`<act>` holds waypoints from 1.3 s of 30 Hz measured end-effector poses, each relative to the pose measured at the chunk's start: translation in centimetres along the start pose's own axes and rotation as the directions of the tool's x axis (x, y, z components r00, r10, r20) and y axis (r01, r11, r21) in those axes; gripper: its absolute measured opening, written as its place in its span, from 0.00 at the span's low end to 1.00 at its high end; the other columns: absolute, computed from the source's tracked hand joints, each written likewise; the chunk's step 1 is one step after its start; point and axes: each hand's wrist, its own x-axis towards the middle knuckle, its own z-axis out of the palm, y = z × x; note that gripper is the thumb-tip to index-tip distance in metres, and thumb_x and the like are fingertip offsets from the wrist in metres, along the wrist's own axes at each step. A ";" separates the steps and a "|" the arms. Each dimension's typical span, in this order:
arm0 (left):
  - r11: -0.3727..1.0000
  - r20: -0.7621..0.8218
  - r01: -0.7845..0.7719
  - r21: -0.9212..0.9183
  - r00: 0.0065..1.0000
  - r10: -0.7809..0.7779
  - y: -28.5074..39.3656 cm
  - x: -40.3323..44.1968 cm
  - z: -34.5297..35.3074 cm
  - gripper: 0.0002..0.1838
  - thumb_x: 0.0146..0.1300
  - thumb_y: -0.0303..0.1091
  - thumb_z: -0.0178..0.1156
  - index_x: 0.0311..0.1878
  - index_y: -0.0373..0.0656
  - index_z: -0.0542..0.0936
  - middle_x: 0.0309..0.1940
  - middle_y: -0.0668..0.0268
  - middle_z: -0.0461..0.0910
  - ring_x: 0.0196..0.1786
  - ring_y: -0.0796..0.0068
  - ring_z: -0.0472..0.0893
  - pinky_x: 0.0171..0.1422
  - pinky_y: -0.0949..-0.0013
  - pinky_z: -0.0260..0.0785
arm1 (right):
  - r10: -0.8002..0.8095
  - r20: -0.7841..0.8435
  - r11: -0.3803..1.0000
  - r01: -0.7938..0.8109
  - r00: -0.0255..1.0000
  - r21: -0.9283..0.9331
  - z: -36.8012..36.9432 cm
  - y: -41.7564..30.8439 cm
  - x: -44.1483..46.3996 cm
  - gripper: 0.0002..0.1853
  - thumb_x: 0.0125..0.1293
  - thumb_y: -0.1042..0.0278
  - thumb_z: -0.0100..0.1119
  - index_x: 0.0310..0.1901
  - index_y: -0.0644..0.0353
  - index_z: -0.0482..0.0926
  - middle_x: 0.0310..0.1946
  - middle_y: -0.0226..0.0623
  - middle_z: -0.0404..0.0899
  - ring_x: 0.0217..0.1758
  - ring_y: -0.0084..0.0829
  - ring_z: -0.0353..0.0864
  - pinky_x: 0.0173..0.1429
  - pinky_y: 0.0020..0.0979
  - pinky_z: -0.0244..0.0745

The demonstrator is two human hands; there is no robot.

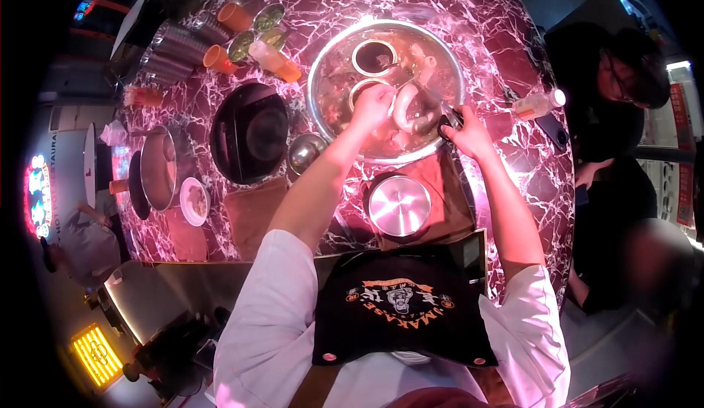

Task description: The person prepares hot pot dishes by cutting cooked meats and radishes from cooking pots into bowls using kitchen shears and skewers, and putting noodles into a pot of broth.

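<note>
A large round metal pan holds reddish liquid and pieces of food, among them a pale, curved piece of meat. Over the lower of two round, light-rimmed containers in the pan is my left hand, its fingers pinched; what they grip is hidden. My right hand is closed on a dark-handled metal tool at the pan's right rim. The tool's thin metal end points over the meat, and its exact kind is unclear. The upper round container stands untouched, with dark contents.
A shiny metal pot stands nearest my body, and a small metal bowl is beside my left forearm. Leftward are a black cooker, orange cups and a squeeze bottle. A white-capped bottle lies right, near people.
</note>
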 end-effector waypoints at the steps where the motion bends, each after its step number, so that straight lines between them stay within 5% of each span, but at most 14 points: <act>1: 1.000 0.001 -0.002 -0.007 1.000 0.002 0.3 -0.2 0.2 0.11 0.69 0.31 0.58 0.48 0.37 0.84 0.39 0.57 0.87 0.44 0.66 0.86 0.50 0.65 0.75 | 0.001 -0.003 1.000 -0.002 1.000 -0.006 -0.1 0.0 -0.2 0.41 0.56 0.48 0.70 0.66 0.63 0.69 0.56 0.58 0.80 0.61 0.52 0.80 0.64 0.43 0.73; 7: 0.999 0.018 0.039 0.030 0.999 -0.039 0.9 0.0 1.0 0.11 0.69 0.32 0.59 0.47 0.38 0.85 0.39 0.56 0.87 0.44 0.65 0.86 0.51 0.64 0.75 | 0.066 0.010 0.998 -0.066 0.998 -0.001 -0.5 -0.3 0.4 0.40 0.56 0.47 0.70 0.64 0.64 0.70 0.56 0.58 0.80 0.61 0.52 0.80 0.65 0.43 0.73; 12: 0.994 -0.007 0.076 0.074 0.997 -0.076 0.6 0.9 1.2 0.11 0.68 0.33 0.60 0.47 0.38 0.86 0.41 0.55 0.87 0.46 0.62 0.86 0.53 0.63 0.75 | 0.014 -0.092 1.000 -0.014 0.996 0.002 1.6 1.8 0.5 0.28 0.60 0.59 0.69 0.62 0.55 0.76 0.49 0.52 0.85 0.55 0.54 0.83 0.59 0.46 0.77; 17: 0.999 -0.019 -0.013 0.036 1.000 0.014 -1.7 0.5 0.8 0.12 0.69 0.34 0.60 0.49 0.38 0.85 0.41 0.55 0.87 0.46 0.62 0.86 0.54 0.64 0.75 | 0.022 -0.104 1.000 -0.021 0.994 0.008 -1.1 4.3 -4.3 0.26 0.59 0.63 0.68 0.60 0.56 0.78 0.48 0.53 0.85 0.55 0.52 0.83 0.60 0.45 0.77; 23: 0.997 -0.030 -0.037 0.061 0.999 0.039 3.1 -10.0 -2.2 0.13 0.72 0.34 0.58 0.53 0.39 0.83 0.40 0.57 0.87 0.43 0.65 0.87 0.49 0.66 0.76 | 0.002 -0.110 0.998 0.005 0.994 0.063 -5.5 0.7 -14.6 0.35 0.55 0.63 0.70 0.65 0.57 0.69 0.53 0.49 0.82 0.52 0.45 0.84 0.57 0.40 0.77; 24: 0.999 -0.017 0.050 0.005 0.999 -0.050 4.2 -12.6 -2.5 0.13 0.72 0.34 0.58 0.53 0.39 0.83 0.39 0.57 0.87 0.43 0.67 0.87 0.48 0.67 0.76 | -0.026 -0.109 0.997 0.033 0.994 0.063 -5.5 -0.4 -16.2 0.35 0.55 0.62 0.71 0.65 0.58 0.70 0.52 0.49 0.82 0.50 0.44 0.84 0.55 0.39 0.77; 25: 0.988 0.002 0.147 -0.050 0.989 -0.147 4.9 -15.0 -2.8 0.13 0.72 0.34 0.58 0.54 0.39 0.83 0.39 0.57 0.87 0.42 0.68 0.87 0.48 0.67 0.76 | -0.018 -0.096 1.000 0.019 0.995 0.012 -4.9 -1.2 -17.5 0.36 0.54 0.61 0.71 0.65 0.57 0.70 0.53 0.49 0.81 0.51 0.44 0.84 0.55 0.39 0.78; 27: 0.999 -0.045 0.046 -0.004 0.998 -0.046 2.9 -19.4 -2.7 0.12 0.72 0.33 0.59 0.53 0.39 0.83 0.37 0.59 0.87 0.40 0.73 0.86 0.46 0.69 0.76 | -0.090 -0.077 0.996 0.087 0.993 -0.036 -3.0 -2.2 -20.0 0.35 0.54 0.60 0.70 0.65 0.56 0.70 0.54 0.48 0.80 0.53 0.46 0.83 0.57 0.42 0.78; 30: 0.988 -0.044 0.086 -0.126 0.995 -0.093 1.8 -25.7 -2.6 0.11 0.71 0.34 0.59 0.52 0.40 0.83 0.36 0.58 0.86 0.38 0.74 0.85 0.44 0.69 0.75 | -0.113 -0.033 0.980 0.106 0.993 -0.165 -0.1 -3.6 -23.5 0.35 0.55 0.57 0.70 0.64 0.56 0.69 0.58 0.46 0.78 0.57 0.51 0.80 0.60 0.46 0.77; 32: 0.981 -0.021 0.189 -0.040 0.982 -0.190 2.0 -29.1 -3.1 0.11 0.71 0.34 0.58 0.51 0.41 0.83 0.33 0.58 0.86 0.35 0.72 0.85 0.42 0.67 0.75 | -0.102 -0.001 0.970 0.099 0.995 -0.220 1.6 -3.9 -25.8 0.35 0.55 0.57 0.70 0.64 0.56 0.69 0.58 0.46 0.77 0.58 0.51 0.80 0.59 0.46 0.77; 35: 0.995 -0.065 0.102 -0.011 0.993 -0.102 0.3 -32.9 -3.0 0.11 0.71 0.34 0.58 0.51 0.41 0.83 0.34 0.58 0.86 0.35 0.66 0.86 0.42 0.65 0.76 | -0.070 0.016 0.965 0.072 0.997 -0.252 4.1 -3.3 -28.2 0.33 0.56 0.61 0.70 0.64 0.55 0.70 0.54 0.48 0.79 0.56 0.54 0.81 0.57 0.47 0.77; 37: 0.980 -0.029 0.185 0.068 0.983 -0.184 -0.2 -34.7 -2.9 0.11 0.72 0.31 0.59 0.51 0.36 0.83 0.35 0.60 0.86 0.38 0.74 0.84 0.45 0.69 0.75 | -0.022 0.069 0.976 0.036 0.997 -0.216 5.3 -2.1 -29.5 0.29 0.57 0.67 0.68 0.62 0.55 0.72 0.49 0.51 0.81 0.52 0.56 0.82 0.56 0.49 0.78; 39: 0.977 0.009 0.211 0.000 0.977 -0.211 -0.3 -35.5 -3.3 0.11 0.72 0.31 0.58 0.50 0.35 0.83 0.35 0.59 0.86 0.39 0.72 0.84 0.47 0.68 0.74 | -0.081 0.049 0.977 0.089 0.995 -0.194 5.3 -1.6 -30.6 0.25 0.57 0.72 0.67 0.59 0.57 0.76 0.46 0.54 0.83 0.51 0.55 0.83 0.56 0.48 0.78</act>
